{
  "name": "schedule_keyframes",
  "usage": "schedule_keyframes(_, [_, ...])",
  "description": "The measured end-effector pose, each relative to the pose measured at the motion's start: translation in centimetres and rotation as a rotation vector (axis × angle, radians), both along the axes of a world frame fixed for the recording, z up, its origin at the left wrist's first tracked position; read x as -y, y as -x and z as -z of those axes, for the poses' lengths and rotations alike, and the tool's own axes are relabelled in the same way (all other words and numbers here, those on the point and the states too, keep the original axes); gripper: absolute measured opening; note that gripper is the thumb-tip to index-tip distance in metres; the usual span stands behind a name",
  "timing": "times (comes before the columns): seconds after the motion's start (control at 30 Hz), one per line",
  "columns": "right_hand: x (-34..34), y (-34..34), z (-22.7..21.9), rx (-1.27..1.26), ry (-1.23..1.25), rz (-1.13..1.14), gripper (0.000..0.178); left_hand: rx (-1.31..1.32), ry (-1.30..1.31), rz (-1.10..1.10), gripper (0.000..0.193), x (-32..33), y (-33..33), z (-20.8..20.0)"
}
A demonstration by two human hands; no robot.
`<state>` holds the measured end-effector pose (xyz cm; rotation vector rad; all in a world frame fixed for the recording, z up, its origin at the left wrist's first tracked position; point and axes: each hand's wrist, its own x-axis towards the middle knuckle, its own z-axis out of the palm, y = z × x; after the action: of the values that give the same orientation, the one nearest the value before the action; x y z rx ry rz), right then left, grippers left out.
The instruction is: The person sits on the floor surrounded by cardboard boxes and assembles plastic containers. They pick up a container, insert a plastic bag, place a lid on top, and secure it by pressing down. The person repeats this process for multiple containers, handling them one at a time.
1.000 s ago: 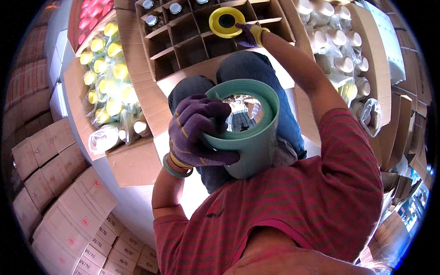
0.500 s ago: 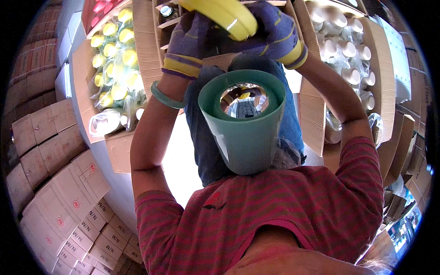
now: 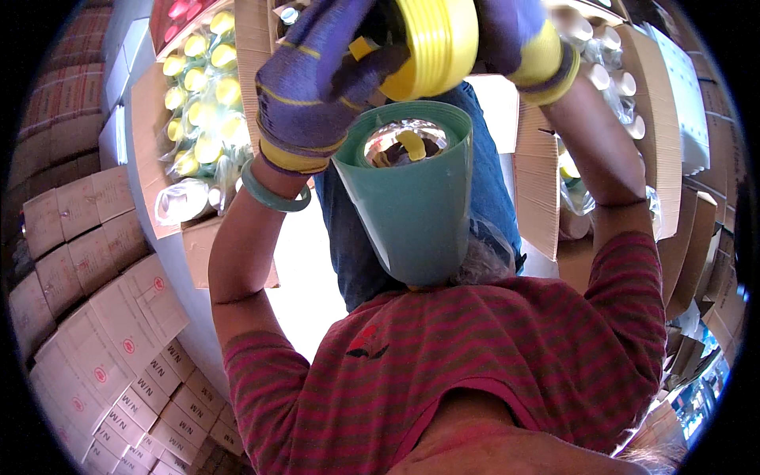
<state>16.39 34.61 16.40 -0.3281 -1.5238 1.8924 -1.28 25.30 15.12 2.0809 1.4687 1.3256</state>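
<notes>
A large yellow ribbed plastic ring (image 3: 438, 47) is held up in front of me, tilted, above the green shell. My left hand (image 3: 313, 87), in a purple and yellow knit glove, curls round its left side. My right hand (image 3: 513, 36), gloved alike, grips its right side; those fingers are mostly hidden behind the ring and cut off by the frame's top. Below, a tapered green plastic flask shell (image 3: 412, 214) stands upright between my thighs, leaning against my shirt. Inside its open mouth sits a shiny silver glass liner (image 3: 408, 142), mirroring something yellow.
An open carton of yellow-capped items in plastic (image 3: 202, 103) stands at left; another carton with pale-capped items (image 3: 606, 87) stands at right. Stacked cardboard boxes (image 3: 103, 348) line the left wall. A clear plastic bag (image 3: 484, 253) lies beside the shell.
The yellow ring has come nearer and turned, so its ribbed side now shows. Both hands moved with it, closer to the shell's mouth. The shell shifted slightly left and leans more.
</notes>
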Motion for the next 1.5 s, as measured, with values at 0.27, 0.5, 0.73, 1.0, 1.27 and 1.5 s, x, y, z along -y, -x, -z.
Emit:
schedule_keyframes(0.27, [1.3,0.4,3.2,-0.007,-0.283,0.183,0.061,0.275,-0.079,-0.091,0.051,0.7,-0.9,0.9])
schedule_keyframes(0.5, [2.6,-0.3,1.6,-0.031,0.172,0.111,0.057,-0.753,-0.346,0.257,0.043,-1.1,2.5,-0.2])
schedule_keyframes(0.73, [2.4,-3.0,0.5,0.305,-0.021,0.121,0.048,-0.375,-0.448,0.399,0.022,0.6,4.9,-1.0])
schedule_keyframes(1.0, [-0.2,-4.0,2.7,0.196,-0.92,-0.323,0.05,0.519,0.035,0.154,0.047,3.6,5.9,7.5])
schedule_keyframes(1.27, [1.4,-3.6,3.3,0.225,-0.844,-0.336,0.045,0.681,0.373,0.408,0.06,4.3,3.3,8.5])
schedule_keyframes(1.5, [1.8,-4.0,6.9,0.099,-0.687,-0.309,0.04,0.508,0.34,0.272,0.052,5.7,2.4,6.8])
